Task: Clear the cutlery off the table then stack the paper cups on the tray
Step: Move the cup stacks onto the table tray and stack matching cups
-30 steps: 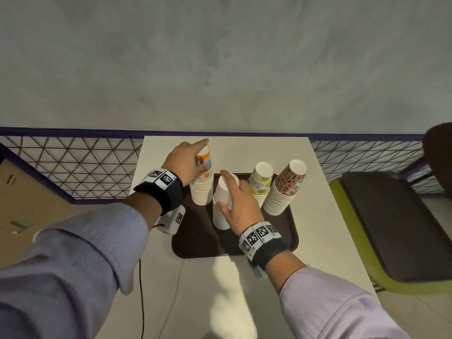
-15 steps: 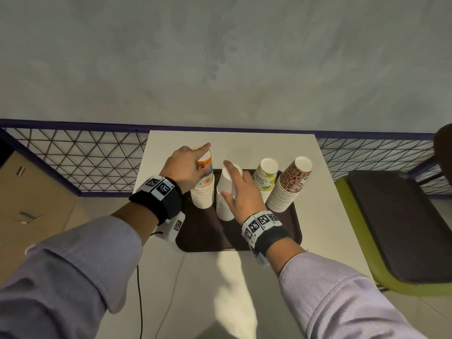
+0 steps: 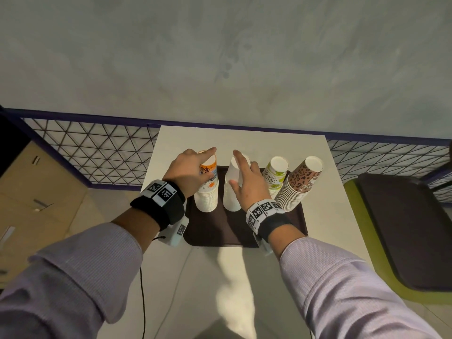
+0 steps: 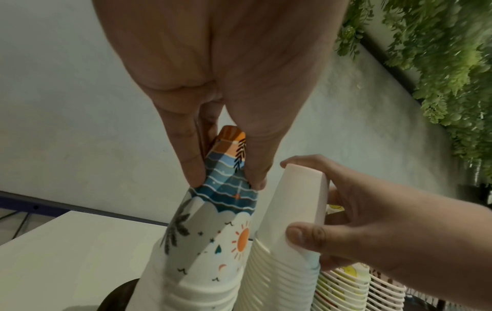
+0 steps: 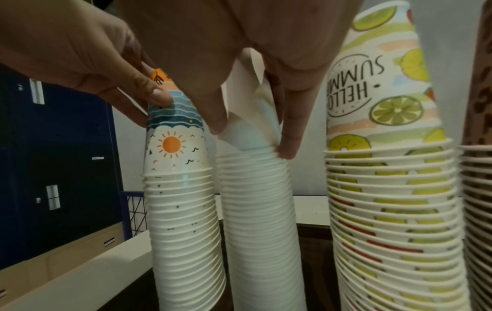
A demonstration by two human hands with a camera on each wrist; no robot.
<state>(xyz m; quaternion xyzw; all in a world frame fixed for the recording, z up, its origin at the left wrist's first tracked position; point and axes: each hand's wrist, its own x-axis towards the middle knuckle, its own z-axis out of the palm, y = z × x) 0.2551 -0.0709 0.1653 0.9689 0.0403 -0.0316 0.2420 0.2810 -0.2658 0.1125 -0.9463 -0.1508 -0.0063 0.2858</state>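
Four upside-down stacks of paper cups stand in a row on the dark brown tray. My left hand pinches the top cup of the sun-and-sea print stack at the left. My right hand grips the top cup of the plain white stack beside it, index finger over its top. To the right are the lime "Hello Summer" stack and the leaning leopard-print stack.
The tray lies on a small white table set against a blue mesh railing. A green chair with a dark seat stands to the right. Cardboard boxes are at the left. A thin black cable hangs from my left wrist.
The white stack has slid away from me under my right hand and now stands level with the sun-print stack. My left hand stays on its stack.
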